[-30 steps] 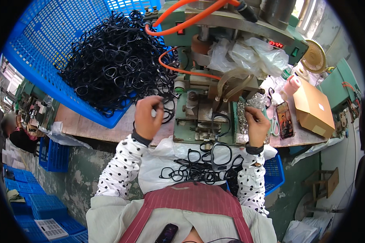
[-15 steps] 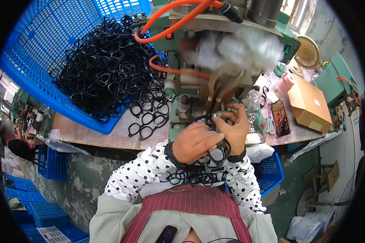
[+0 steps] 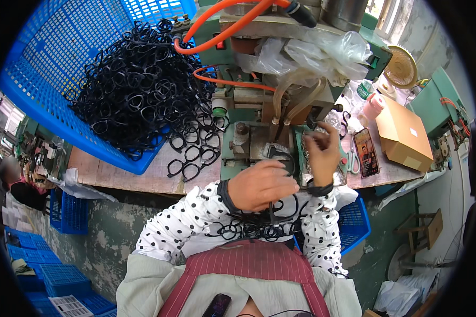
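Observation:
My left hand [image 3: 260, 187] is closed around a black eyeglass frame [image 3: 283, 155], holding it in front of the press machine's metal base [image 3: 259, 150]. One rim sticks out past my fingers toward the machine, and another shows below the hand. My right hand [image 3: 324, 156] is apart from the frame, over the tray of small shiny metal parts [image 3: 303, 177] on the right. Its thumb and fingers curl together there; anything between them is too small and blurred to make out. Several more black frames [image 3: 248, 231] rest on my lap.
A large blue basket [image 3: 84, 142] heaped with black eyeglass frames [image 3: 143, 90] leans at the left, with loose frames [image 3: 190, 156] on the table. Two clear tubes [image 3: 301, 103] and plastic bags [image 3: 322, 55] hang from the machine. Scissors [image 3: 353, 161], a phone [image 3: 366, 153] and a cardboard box [image 3: 404, 134] lie at right.
My right hand has left the eyeglass frame and moved right to the metal parts. The machine's bags and tubes, blurred by motion before, now hang still. My left hand keeps the frame, shifted slightly right.

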Available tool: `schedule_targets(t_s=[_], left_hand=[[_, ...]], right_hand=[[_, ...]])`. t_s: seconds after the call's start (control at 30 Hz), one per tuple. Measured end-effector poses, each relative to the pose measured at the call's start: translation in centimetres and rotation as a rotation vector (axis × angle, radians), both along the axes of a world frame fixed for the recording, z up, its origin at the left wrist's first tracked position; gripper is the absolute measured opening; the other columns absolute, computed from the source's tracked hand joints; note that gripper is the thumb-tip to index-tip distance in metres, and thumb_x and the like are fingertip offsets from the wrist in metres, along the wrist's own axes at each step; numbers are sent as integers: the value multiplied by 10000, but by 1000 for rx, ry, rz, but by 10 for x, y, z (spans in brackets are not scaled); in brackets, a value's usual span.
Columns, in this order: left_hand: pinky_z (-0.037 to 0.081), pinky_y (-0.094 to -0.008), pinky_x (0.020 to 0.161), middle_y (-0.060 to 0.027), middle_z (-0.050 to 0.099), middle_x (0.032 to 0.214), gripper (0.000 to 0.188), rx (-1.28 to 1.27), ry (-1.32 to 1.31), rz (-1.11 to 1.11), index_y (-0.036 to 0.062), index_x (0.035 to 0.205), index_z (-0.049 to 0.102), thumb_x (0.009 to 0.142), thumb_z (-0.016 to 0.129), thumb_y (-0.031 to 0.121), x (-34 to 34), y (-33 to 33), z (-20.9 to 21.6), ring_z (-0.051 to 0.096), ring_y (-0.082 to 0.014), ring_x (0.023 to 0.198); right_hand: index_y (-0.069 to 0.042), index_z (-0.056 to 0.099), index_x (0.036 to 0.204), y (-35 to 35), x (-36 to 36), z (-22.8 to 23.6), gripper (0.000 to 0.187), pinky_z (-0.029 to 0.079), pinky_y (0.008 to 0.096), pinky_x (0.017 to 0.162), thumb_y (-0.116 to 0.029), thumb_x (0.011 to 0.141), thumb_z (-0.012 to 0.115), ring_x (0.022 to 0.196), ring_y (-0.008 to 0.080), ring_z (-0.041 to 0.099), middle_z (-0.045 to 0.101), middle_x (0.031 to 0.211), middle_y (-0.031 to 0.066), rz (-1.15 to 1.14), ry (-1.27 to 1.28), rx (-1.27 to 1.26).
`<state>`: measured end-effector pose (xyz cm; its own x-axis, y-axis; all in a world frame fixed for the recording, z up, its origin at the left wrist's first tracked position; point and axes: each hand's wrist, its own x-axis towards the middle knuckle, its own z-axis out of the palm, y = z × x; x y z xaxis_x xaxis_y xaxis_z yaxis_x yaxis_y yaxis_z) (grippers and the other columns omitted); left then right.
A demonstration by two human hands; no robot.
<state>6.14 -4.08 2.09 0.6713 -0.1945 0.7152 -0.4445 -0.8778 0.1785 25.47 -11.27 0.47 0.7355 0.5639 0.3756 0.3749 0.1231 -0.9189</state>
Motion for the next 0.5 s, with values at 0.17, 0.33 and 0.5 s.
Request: schedule_targets(t_s=[0.17, 0.33, 0.5], left_hand=[[469, -460, 907, -108, 645, 1149, 466, -1, 5, -19, 29, 1224, 587, 762, 648, 19, 4, 4, -3, 611, -292, 953], [474, -443, 881, -117, 644, 1143, 465, 8, 27, -36, 15, 1220, 581, 758, 637, 14, 3, 7, -1, 604, -294, 926], [456, -457, 932, -105, 609, 1230, 455, 75, 114, -13, 32, 1237, 576, 788, 642, 65, -1, 6, 4, 600, -285, 984]], right_hand=[[-87, 654, 1057, -41, 89, -70, 294, 498, 351, 693, -178, 793, 744, 775, 249, 651, 688, 869, 98, -282, -394, -542], [-151, 711, 872, -48, 60, -65, 196, 378, 456, 909, -202, 697, 783, 1064, 269, 545, 661, 1051, 24, -238, -832, -527], [-146, 727, 812, -38, 68, -79, 80, 392, 388, 876, -162, 740, 756, 980, 238, 566, 684, 956, 10, -273, -650, -247]])
